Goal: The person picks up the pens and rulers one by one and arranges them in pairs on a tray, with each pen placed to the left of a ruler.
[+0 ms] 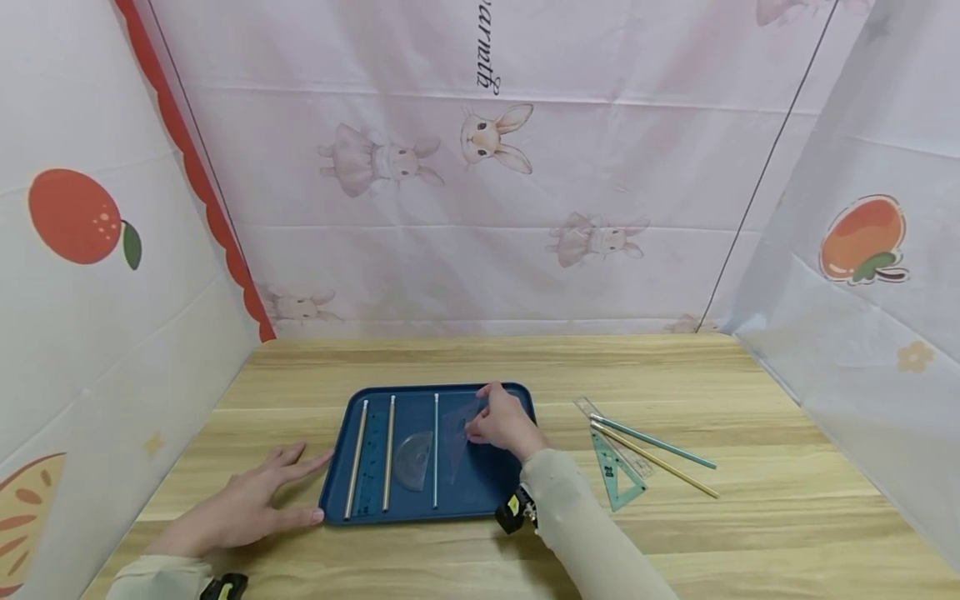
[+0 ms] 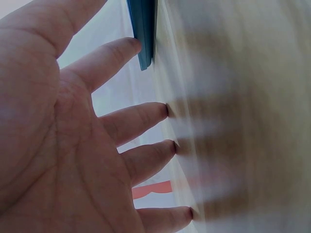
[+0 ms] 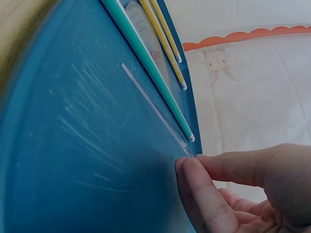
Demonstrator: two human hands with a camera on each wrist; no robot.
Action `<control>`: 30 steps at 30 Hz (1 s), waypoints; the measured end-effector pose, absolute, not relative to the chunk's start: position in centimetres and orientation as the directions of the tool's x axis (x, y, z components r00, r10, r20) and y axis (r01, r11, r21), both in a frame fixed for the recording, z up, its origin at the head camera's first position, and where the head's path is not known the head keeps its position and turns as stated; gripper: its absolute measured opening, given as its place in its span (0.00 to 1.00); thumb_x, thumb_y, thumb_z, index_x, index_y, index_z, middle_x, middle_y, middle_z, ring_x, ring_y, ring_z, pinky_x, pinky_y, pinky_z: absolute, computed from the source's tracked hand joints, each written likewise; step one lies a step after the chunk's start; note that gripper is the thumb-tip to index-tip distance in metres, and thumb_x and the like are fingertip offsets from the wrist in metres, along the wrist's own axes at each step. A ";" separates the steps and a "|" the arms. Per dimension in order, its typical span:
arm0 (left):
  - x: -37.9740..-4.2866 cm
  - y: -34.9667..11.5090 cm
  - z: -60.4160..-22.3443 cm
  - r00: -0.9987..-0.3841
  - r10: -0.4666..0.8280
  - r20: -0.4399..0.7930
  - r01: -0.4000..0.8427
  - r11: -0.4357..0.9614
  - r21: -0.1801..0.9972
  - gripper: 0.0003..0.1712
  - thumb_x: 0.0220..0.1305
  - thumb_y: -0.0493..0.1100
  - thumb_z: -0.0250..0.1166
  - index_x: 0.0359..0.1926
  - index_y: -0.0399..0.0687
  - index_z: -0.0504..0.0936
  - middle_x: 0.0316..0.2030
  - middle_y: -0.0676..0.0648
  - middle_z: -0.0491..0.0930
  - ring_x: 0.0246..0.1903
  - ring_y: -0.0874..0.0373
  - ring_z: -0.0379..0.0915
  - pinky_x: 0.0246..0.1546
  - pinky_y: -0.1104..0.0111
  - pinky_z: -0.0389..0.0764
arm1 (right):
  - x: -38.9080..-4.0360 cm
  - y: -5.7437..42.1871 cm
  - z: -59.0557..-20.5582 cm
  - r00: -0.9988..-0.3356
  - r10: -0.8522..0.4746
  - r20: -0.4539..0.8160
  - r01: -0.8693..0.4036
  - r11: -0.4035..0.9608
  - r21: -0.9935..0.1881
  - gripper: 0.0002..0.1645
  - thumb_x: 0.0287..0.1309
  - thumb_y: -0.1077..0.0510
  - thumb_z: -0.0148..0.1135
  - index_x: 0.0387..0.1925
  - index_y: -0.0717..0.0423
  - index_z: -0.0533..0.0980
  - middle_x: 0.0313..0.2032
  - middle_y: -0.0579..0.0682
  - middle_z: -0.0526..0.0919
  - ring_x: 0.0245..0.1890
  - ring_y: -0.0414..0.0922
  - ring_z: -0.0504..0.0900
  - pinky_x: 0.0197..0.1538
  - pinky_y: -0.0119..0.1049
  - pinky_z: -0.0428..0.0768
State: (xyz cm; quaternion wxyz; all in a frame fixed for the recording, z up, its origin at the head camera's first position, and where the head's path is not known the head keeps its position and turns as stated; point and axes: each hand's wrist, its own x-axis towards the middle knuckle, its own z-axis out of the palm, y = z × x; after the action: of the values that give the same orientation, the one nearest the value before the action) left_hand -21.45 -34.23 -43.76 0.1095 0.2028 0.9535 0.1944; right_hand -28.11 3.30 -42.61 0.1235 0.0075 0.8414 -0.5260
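Over the right part of a blue tray (image 1: 487,492), my right hand (image 1: 506,423) pinches a clear set square (image 1: 456,435) between thumb and fingers. In the right wrist view, the clear piece shows as a thin pale edge (image 3: 151,103) beside a teal pencil (image 3: 148,68). My left hand (image 1: 251,504) is spread at the tray's left side, thumb and index fingertip against the rim, other fingertips on the table. Left to right in the tray lie a gold pencil (image 1: 356,462), a teal ruler (image 1: 371,467), another gold pencil (image 1: 388,458), a clear protractor (image 1: 411,462) and the teal pencil.
Right of the tray, a teal set square (image 1: 602,467), a clear ruler (image 1: 582,405), a teal pencil (image 1: 660,442) and a gold pencil (image 1: 675,472) lie overlapping on the wooden table (image 1: 787,517). Printed cloth walls (image 1: 420,275) enclose the back and both sides.
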 end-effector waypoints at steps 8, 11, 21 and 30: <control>-21.5 -34.3 -43.8 -0.893 0.433 -0.124 0.351 0.841 0.412 0.49 0.66 0.69 0.71 0.82 0.57 0.68 0.79 0.21 0.56 0.74 0.09 0.48 0.51 0.08 0.55 | -28.0 3.3 -42.7 -0.970 -0.124 -0.209 0.130 0.461 -0.878 0.34 0.65 0.72 0.70 0.69 0.63 0.68 0.37 0.59 0.82 0.33 0.48 0.90 0.46 0.43 0.92; -21.4 -34.3 -43.8 -0.893 0.434 -0.118 0.355 0.841 0.410 0.50 0.66 0.69 0.71 0.82 0.58 0.68 0.79 0.21 0.56 0.74 0.10 0.49 0.51 0.09 0.56 | -28.0 3.2 -42.8 -0.970 -0.126 -0.209 0.129 0.462 -0.877 0.34 0.65 0.71 0.70 0.69 0.63 0.68 0.36 0.59 0.82 0.33 0.48 0.90 0.46 0.43 0.91; -21.5 -34.2 -43.8 -0.895 0.429 -0.126 0.348 0.845 0.407 0.50 0.66 0.70 0.71 0.82 0.57 0.68 0.79 0.20 0.56 0.74 0.09 0.49 0.52 0.09 0.57 | -27.6 3.2 -42.6 -0.970 -0.139 -0.197 0.109 0.476 -0.873 0.31 0.67 0.70 0.70 0.67 0.63 0.69 0.35 0.58 0.83 0.31 0.47 0.89 0.44 0.41 0.91; -21.5 -34.3 -43.9 -0.895 0.429 -0.121 0.350 0.845 0.405 0.50 0.66 0.70 0.71 0.82 0.57 0.68 0.79 0.20 0.56 0.74 0.09 0.49 0.52 0.09 0.57 | -27.5 3.2 -42.7 -0.972 -0.146 -0.186 0.092 0.491 -0.866 0.28 0.68 0.70 0.69 0.65 0.62 0.70 0.36 0.58 0.84 0.31 0.48 0.89 0.42 0.40 0.91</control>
State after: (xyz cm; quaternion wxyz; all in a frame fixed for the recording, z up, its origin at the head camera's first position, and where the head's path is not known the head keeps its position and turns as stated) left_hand -21.52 -34.28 -43.89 0.1040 0.2039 0.9548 0.1897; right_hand -27.52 3.20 -42.74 0.1177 -0.0157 0.8554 -0.5043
